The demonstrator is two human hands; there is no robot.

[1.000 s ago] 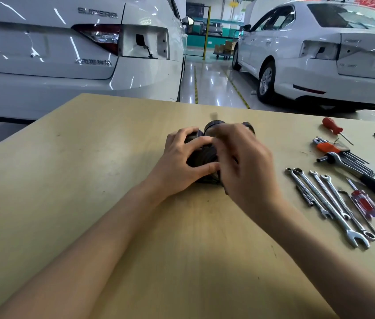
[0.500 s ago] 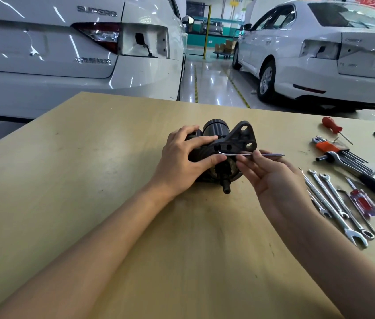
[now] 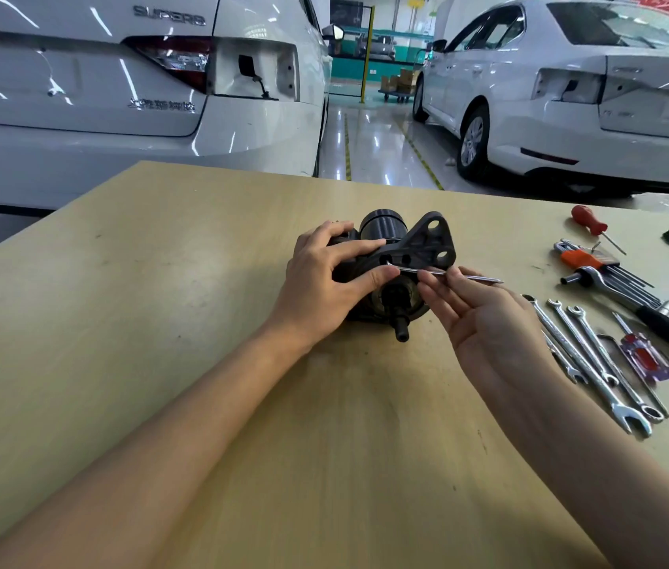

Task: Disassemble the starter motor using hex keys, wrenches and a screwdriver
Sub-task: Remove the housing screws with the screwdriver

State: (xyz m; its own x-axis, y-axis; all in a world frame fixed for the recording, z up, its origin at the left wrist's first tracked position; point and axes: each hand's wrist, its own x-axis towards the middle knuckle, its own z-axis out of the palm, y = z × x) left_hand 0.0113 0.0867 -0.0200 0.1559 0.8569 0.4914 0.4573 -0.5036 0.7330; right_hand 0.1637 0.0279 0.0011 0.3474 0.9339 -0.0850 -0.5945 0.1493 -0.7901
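Holding the starter motor (image 3: 390, 273) down mid-table (image 3: 160, 363), the left hand (image 3: 324, 277) has fingers curled over its housing. Right hand (image 3: 485, 318), palm up, fingers nearly straight, pinches a long thin bolt (image 3: 460, 275) at the fingertips; its inner end sits at a hole in the mounting flange. Looks like an early stage: one through-bolt coming out, housing, flange and shaft not yet separated, most of teardown left. Head view counts: one motor, four combination wrenches (image 3: 595, 355) just right of the hand, two red-handled screwdrivers (image 3: 645, 357), one hex key set (image 3: 595, 264), one ratchet-type handle (image 3: 653, 318), two white cars (image 3: 119, 96) behind.
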